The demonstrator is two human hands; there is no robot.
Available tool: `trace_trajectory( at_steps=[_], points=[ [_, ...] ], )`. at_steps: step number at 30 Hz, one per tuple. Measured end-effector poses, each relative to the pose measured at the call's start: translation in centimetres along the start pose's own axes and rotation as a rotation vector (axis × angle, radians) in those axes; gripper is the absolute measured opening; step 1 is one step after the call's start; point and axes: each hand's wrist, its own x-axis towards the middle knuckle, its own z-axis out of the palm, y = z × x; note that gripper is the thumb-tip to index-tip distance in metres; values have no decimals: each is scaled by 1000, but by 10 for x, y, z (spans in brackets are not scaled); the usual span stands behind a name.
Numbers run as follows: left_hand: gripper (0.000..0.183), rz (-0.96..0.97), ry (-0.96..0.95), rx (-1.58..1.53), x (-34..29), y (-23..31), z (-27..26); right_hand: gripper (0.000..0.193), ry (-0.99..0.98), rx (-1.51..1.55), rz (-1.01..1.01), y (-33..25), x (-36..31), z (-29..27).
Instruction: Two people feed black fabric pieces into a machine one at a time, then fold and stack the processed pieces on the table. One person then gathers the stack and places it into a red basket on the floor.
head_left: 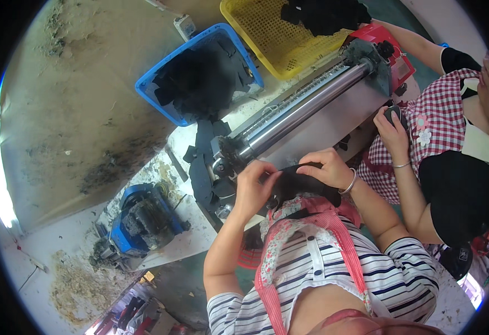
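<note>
The left hand (254,187) is curled, thumb and fingertips pinched together on one end of a black piece (297,169). The right hand (327,168), bent at the wrist, pinches the other end, so the piece spans between them, before the person's chest at the worktop's near edge. Just beyond lies a long machine with a steel roller (306,110), slanting along that edge. Black scraps (202,162) gather at its left end. Past it, toward the far edge, stand a blue bin (146,89) of black pieces and a yellow basket (258,42). A blue machine (135,220) sits near the left end of the worktop (195,231). At right, a co-worker's hand (392,134) grips a dark object.
</note>
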Motion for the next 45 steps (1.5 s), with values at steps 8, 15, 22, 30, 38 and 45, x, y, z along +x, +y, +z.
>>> trace_trajectory(
  at_steps=[8,15,22,30,38,45],
  points=[
    [14,174,17,133,9,-6,6,20,-77,50,135,9,-1,-10],
    [20,-342,-354,-80,26,10,-13,29,-48,26,275,53,-7,-15],
    [25,207,86,128,45,-23,29,30,70,129,385,66,-12,-15],
    [24,-386,-31,-94,59,-4,4,30,124,-18,403,82,-29,-29],
    [27,-23,-116,688,135,-87,42,35,248,109,593,99,-4,-20],
    [29,-177,16,483,166,-56,20,19,77,212,524,21,-4,-44]
  ],
)
